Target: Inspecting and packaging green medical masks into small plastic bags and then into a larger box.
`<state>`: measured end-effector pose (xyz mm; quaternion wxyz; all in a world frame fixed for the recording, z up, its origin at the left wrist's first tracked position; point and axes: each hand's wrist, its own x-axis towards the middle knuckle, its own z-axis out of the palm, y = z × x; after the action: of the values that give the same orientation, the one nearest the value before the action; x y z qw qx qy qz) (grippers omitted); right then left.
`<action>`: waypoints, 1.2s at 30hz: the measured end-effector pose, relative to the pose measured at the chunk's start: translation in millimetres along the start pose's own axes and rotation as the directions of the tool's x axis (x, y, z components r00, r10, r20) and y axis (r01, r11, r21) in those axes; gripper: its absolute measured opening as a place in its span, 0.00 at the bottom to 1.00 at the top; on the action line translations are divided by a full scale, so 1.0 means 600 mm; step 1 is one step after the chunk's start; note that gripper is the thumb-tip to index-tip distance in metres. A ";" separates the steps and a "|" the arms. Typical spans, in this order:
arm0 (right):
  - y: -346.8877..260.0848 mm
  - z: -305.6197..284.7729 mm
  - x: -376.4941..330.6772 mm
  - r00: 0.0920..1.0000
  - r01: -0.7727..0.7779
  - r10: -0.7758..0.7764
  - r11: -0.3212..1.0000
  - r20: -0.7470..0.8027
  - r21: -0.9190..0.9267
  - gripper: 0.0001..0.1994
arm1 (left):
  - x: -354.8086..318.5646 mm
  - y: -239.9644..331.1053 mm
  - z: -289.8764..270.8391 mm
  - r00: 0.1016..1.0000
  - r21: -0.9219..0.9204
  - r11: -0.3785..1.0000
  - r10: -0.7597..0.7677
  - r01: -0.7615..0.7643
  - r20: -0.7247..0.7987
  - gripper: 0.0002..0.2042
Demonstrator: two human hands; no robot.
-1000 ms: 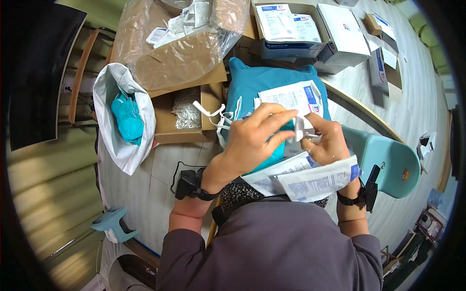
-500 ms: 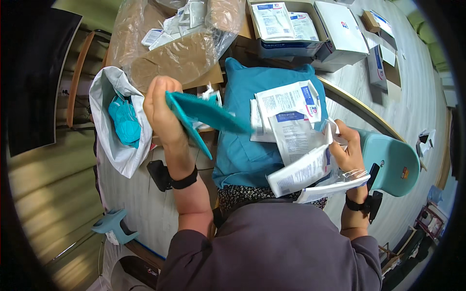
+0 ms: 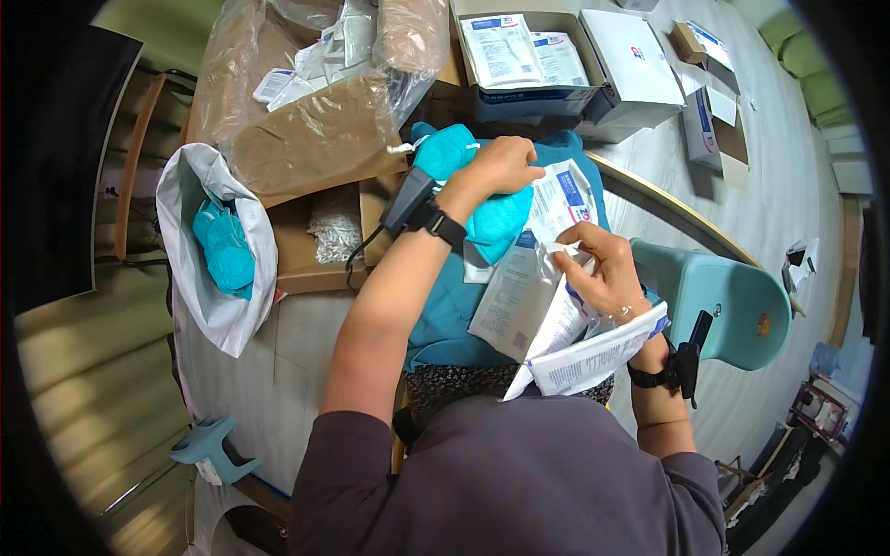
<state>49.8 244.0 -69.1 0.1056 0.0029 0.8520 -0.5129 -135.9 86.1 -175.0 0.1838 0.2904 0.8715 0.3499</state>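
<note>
My left hand [image 3: 503, 167] reaches over the lap, its fingers curled and closed on a teal face mask [image 3: 499, 225]. Teal mask material [image 3: 443, 151] also shows on the far side of the wrist; whether it is one mask or two is partly hidden by the hand. At the right, my right hand [image 3: 601, 269] is closed on white printed pouches [image 3: 593, 360], which bend below its fingers. Another white pouch [image 3: 567, 190] lies under the hands on a teal cushion-like bundle [image 3: 450, 324] across my lap.
A white bag [image 3: 250, 208] with teal masks [image 3: 225, 250] stands at the left. Ahead are a plastic-lined carton [image 3: 315, 139] of white packets and an open box [image 3: 538, 97] of pouches. A pale teal stool [image 3: 742, 306] stands at the right.
My left hand has moved right with the teal mask, from beside the white bag to over the pouches. The right hand has shifted slightly left with its pouches.
</note>
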 end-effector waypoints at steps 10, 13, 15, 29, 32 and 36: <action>0.052 -0.071 0.044 0.948 0.138 -0.120 0.989 -0.293 0.043 0.11 | -0.017 0.070 -0.026 0.983 -0.162 0.970 0.178 -0.182 -0.045 0.09; 0.041 -0.086 0.058 0.906 -0.021 0.008 0.999 -0.424 -0.027 0.13 | -0.058 0.111 -0.055 0.967 -0.137 0.957 0.250 -0.256 -0.058 0.08; 0.052 -0.078 0.064 0.917 0.079 -0.076 0.997 -0.392 -0.007 0.12 | -0.076 0.130 -0.063 0.954 -0.145 0.943 0.293 -0.298 -0.056 0.07; 0.069 -0.027 0.070 0.905 -0.084 0.282 0.852 -0.318 0.517 0.12 | -0.170 0.208 -0.035 0.695 0.195 0.741 0.670 -0.642 -0.260 0.08; 0.061 -0.031 0.069 0.877 -0.036 0.259 0.875 -0.404 0.484 0.13 | -0.217 0.217 -0.048 0.766 -0.066 0.814 0.512 -0.577 -0.388 0.06; 0.073 -0.032 0.067 0.880 0.016 0.196 0.898 -0.433 0.439 0.13 | -0.291 0.220 -0.086 0.868 -0.365 0.791 0.409 -0.491 -0.282 0.05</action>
<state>12.1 277.4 -106.2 -0.0811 0.1898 0.7167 -0.6661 20.3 26.6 -24.4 0.0704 0.4085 0.6926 0.5904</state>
